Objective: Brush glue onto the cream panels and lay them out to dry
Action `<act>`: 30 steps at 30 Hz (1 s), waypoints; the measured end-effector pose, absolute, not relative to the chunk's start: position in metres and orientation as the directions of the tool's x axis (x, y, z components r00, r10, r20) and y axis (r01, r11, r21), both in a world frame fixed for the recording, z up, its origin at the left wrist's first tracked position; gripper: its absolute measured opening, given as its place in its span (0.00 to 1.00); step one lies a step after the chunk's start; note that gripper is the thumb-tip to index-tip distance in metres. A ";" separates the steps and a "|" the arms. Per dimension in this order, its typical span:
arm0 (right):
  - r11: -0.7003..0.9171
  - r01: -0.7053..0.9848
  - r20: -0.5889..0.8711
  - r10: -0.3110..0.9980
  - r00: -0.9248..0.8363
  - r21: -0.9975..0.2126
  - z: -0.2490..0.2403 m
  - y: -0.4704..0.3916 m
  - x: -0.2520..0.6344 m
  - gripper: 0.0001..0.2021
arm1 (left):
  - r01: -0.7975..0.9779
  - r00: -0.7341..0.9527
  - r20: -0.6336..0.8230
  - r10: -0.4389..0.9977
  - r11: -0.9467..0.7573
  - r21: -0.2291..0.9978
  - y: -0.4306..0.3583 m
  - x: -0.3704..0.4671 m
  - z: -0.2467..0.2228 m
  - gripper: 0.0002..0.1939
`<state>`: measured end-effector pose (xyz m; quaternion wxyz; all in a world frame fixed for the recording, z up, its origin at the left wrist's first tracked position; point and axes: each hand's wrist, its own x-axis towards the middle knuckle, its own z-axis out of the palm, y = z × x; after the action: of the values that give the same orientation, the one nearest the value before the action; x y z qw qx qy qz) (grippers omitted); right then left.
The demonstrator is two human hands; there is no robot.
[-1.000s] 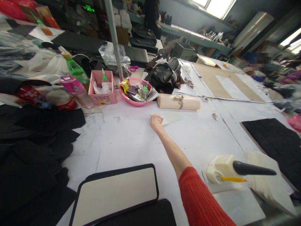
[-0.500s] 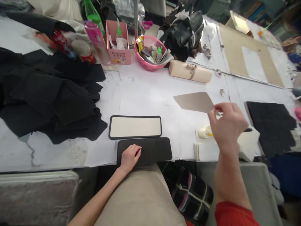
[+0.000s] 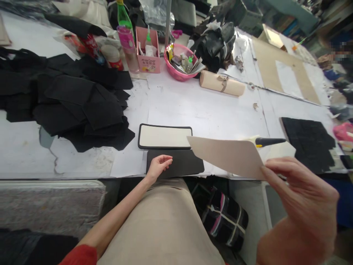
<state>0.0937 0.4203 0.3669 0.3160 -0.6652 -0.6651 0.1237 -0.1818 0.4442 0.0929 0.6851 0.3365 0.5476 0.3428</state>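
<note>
My right hand [image 3: 298, 195] pinches the right-hand corner of a thin, flat beige-grey panel [image 3: 228, 156], lifted above the table's front edge. The panel's slanted left end reaches close to a cream panel with a black border [image 3: 165, 137], which lies flat on the table. In front of that lies a dark, round-cornered panel [image 3: 184, 163]. Over its left part is my left hand [image 3: 160, 167], fingers curled and pressed together, nothing visible in them. Partly behind the lifted panel are white pieces [image 3: 280, 151] and a black-handled tool [image 3: 270, 141].
Black cut pieces [image 3: 77, 99] are heaped at left, with another black stack [image 3: 309, 143] at right. Along the back stand a pink box [image 3: 149, 65], a pink basin [image 3: 179, 76], bottles and a beige roll [image 3: 212, 81]. A dark bundle [image 3: 226, 221] sits below the table edge.
My right hand has come nearer and lower, bringing the beige-grey panel towards the table's front edge. My left hand stays over the dark panel. The whole view has shifted slightly.
</note>
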 end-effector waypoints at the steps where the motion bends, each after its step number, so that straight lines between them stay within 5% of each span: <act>1: 0.085 0.786 0.242 0.967 0.084 -0.613 0.366 0.417 0.092 0.02 | -0.141 0.180 -0.524 0.832 0.549 0.824 0.444 -0.182 0.095 0.19; 9: 0.045 0.662 0.169 0.978 0.125 -0.748 0.358 0.397 0.086 0.05 | -0.401 0.284 -0.525 0.802 0.597 0.695 0.440 -0.185 0.096 0.18; 15: -0.060 0.581 0.115 0.959 0.260 -0.812 0.334 0.388 0.096 0.05 | -0.419 0.352 -0.497 0.793 0.608 0.674 0.427 -0.199 0.101 0.16; 21: -0.306 0.520 -0.060 0.898 0.436 -0.797 0.280 0.392 0.119 0.13 | -0.262 0.146 -0.570 0.809 0.587 0.766 0.408 -0.222 0.102 0.16; 30: -0.492 0.489 -0.345 0.866 0.363 -0.721 0.141 0.398 0.118 0.20 | -0.054 -0.116 -0.618 0.778 0.616 0.786 0.402 -0.246 0.101 0.20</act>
<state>0.1176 0.3978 0.1411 0.2596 -0.7837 -0.4320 0.3631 -0.2457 0.4019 0.1005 0.6063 0.2727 0.6637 0.3430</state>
